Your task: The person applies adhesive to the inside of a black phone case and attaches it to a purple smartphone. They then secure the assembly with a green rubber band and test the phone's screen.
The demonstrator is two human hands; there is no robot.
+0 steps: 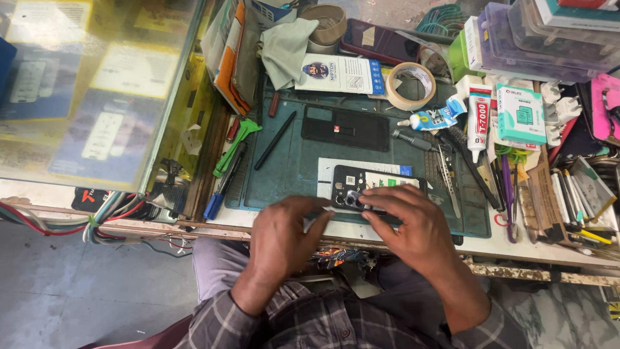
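At the near edge of the table (pixel 516 249), both hands meet over a dark phone (pixel 361 184) lying back-up on a white sheet on the green mat (pixel 290 174). The left hand (pixel 281 236) has its fingers curled, tips touching the phone's near left corner beside the camera block; its grip is pinched lightly there. The right hand (pixel 403 223) lies across the phone's near edge, fingers pressing down on it, not closed around it. Left of the mat lie a blue pen (pixel 216 197) and green tweezers (pixel 234 145). Farther off rest a black phone cover (pixel 345 127), a black stylus (pixel 274 140), a glue tube (pixel 478 119), and a tape roll (pixel 411 85).
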